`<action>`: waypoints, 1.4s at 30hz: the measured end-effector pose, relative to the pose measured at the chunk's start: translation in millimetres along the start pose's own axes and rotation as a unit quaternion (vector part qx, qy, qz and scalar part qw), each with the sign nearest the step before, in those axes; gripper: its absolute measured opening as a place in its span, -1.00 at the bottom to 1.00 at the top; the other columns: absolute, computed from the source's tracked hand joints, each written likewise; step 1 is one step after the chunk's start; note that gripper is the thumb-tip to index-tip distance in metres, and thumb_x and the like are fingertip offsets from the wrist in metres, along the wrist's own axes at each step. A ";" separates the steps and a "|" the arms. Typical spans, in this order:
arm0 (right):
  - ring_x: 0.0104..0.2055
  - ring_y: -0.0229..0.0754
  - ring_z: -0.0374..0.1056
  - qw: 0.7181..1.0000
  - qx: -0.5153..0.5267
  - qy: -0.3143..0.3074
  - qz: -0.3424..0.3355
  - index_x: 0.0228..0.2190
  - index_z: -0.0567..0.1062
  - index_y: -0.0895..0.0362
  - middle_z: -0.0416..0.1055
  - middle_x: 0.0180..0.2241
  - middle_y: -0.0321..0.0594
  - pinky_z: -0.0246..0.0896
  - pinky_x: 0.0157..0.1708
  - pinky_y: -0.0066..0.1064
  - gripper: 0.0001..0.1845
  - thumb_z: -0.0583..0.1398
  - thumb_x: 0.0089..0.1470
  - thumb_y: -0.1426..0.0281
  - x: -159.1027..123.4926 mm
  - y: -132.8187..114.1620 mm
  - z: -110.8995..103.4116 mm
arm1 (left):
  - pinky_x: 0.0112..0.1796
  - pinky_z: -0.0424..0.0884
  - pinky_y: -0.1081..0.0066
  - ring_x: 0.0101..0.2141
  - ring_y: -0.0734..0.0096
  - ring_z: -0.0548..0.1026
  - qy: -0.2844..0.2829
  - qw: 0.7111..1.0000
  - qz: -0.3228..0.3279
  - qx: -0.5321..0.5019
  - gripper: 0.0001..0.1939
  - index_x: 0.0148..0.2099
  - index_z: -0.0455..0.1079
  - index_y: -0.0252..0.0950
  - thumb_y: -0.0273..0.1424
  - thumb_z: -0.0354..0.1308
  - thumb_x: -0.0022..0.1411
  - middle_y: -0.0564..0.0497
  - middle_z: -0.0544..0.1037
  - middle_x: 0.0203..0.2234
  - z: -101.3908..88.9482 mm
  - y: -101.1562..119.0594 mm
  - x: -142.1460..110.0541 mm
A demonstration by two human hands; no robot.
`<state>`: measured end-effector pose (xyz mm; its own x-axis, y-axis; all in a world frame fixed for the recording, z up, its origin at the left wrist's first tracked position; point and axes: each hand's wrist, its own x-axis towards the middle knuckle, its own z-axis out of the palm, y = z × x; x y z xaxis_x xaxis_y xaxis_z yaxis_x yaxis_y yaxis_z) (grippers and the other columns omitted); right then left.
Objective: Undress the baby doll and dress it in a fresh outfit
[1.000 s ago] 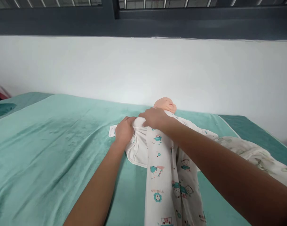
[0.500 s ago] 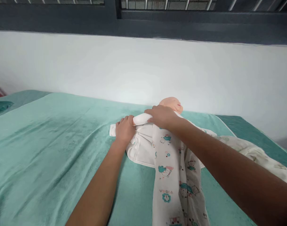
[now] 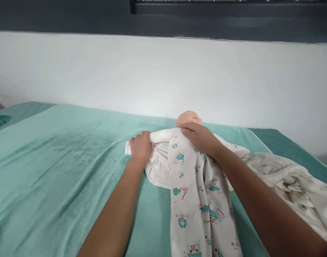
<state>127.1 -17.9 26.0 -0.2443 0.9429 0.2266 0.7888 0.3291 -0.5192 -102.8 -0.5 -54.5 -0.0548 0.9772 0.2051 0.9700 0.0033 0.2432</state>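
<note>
A baby doll (image 3: 188,117) lies on its back, its head near the wall and partly behind my right hand. White baby clothes (image 3: 182,192) printed with small cartoon animals cover its front and hang toward me. My left hand (image 3: 142,146) is closed round the doll's arm in its sleeve, with the printed cuff (image 3: 128,148) poking out beyond the fingers. The white upper sleeve (image 3: 163,135) stretches from there to the shoulder. My right hand (image 3: 199,137) rests at the upper chest, by the neckline, with its fingers bent against the cloth; the fingertips are partly hidden.
A teal sheet (image 3: 67,160) with soft folds covers the bed. To the right lies a crumpled white cloth (image 3: 294,182) with a faint leaf pattern, close to my right forearm. Behind the bed stands a white wall (image 3: 152,78) under a dark window frame (image 3: 72,18).
My right hand has shifted from the sleeve near the shoulder to the upper chest. The printed front now reaches over the shoulder. My left hand has stayed at the sleeve.
</note>
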 end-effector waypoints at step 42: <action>0.03 0.06 0.38 0.941 -0.099 0.199 0.253 0.00 0.49 0.12 0.56 -0.09 -0.01 -0.09 0.20 -0.05 -0.57 -0.02 0.19 0.45 -55.1 110.1 -0.1 | 0.08 0.39 0.08 0.07 0.06 0.51 -0.321 0.872 0.315 0.196 -0.51 0.15 0.43 -0.17 -0.42 0.22 0.14 -0.14 0.51 0.15 -31.7 257.6 27.1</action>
<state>227.4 -33.6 -43.5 0.3914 0.8688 0.3035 0.8465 -0.2106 -0.4889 138.1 20.1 43.8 0.5398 0.7286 -0.4217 0.7729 -0.6274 -0.0947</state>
